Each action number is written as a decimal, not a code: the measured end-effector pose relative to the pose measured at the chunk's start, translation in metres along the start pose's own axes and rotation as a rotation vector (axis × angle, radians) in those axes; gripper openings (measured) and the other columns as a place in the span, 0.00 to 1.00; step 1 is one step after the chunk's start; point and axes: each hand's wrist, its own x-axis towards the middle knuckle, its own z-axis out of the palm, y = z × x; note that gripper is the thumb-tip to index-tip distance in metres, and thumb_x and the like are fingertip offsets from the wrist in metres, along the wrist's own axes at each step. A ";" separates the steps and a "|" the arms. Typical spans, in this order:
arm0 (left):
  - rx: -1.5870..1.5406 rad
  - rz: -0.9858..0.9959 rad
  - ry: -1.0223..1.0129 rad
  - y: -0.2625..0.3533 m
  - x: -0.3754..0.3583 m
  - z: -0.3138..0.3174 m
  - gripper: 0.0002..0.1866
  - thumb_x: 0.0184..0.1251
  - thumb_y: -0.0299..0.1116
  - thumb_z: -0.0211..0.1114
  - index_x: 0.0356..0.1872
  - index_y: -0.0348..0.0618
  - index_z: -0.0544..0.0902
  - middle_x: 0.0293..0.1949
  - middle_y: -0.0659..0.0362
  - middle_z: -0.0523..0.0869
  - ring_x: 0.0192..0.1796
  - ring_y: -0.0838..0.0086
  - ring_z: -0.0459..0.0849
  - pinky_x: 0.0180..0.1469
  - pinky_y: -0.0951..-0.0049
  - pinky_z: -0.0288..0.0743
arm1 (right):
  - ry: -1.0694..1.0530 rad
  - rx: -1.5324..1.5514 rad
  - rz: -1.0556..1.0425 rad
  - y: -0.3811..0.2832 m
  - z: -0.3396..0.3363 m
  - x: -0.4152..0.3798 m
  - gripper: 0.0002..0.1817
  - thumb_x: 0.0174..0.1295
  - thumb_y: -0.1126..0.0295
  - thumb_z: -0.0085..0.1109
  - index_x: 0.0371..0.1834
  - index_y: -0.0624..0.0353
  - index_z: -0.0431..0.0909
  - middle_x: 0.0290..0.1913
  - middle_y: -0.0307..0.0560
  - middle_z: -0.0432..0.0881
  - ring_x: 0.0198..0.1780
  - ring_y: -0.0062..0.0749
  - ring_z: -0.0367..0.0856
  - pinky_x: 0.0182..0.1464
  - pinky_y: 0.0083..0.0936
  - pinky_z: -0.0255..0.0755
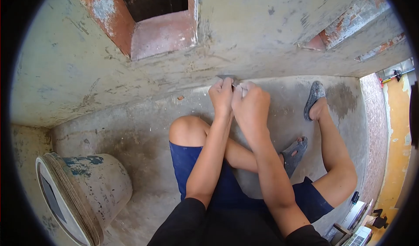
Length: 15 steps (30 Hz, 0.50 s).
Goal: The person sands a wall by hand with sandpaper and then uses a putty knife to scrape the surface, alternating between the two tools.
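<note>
Hands meet at the foot of the plastered wall (262, 23), where it joins the concrete floor (144, 128). Your left hand (221, 97) is curled shut on a flat metal blade (227, 77) pressed at that joint. Your right hand (251, 106) is fisted just beside it, touching; what it grips is hidden. Bucket (87, 189) lies tipped, well apart to your left. Sandals (315, 95) on both feet.

A paint-stained bucket (83, 189) lay tipped at the lower left. Grey sandals (315, 94) showed at right of centre, and a reddish wall niche (162, 33) sat upper left.
</note>
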 end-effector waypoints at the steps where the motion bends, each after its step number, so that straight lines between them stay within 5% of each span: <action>1: 0.067 0.019 0.030 -0.012 0.007 -0.010 0.11 0.68 0.25 0.62 0.23 0.37 0.79 0.20 0.63 0.78 0.22 0.82 0.71 0.23 0.74 0.63 | -0.025 -0.028 0.022 0.003 0.008 -0.002 0.12 0.60 0.69 0.62 0.32 0.71 0.86 0.30 0.69 0.85 0.35 0.64 0.87 0.42 0.47 0.80; 12: 0.027 0.049 -0.029 -0.011 0.008 -0.002 0.10 0.68 0.28 0.65 0.26 0.38 0.85 0.22 0.65 0.80 0.22 0.84 0.73 0.24 0.77 0.64 | -0.007 -0.002 -0.014 0.001 0.002 0.004 0.11 0.61 0.70 0.61 0.30 0.70 0.85 0.29 0.69 0.84 0.34 0.66 0.85 0.40 0.49 0.80; 15: 0.134 0.031 0.069 -0.009 0.009 -0.012 0.14 0.66 0.28 0.64 0.18 0.38 0.79 0.19 0.66 0.76 0.23 0.83 0.69 0.24 0.75 0.61 | -0.016 -0.051 0.009 0.004 0.006 -0.011 0.11 0.61 0.70 0.61 0.30 0.69 0.85 0.29 0.69 0.84 0.35 0.65 0.86 0.40 0.48 0.80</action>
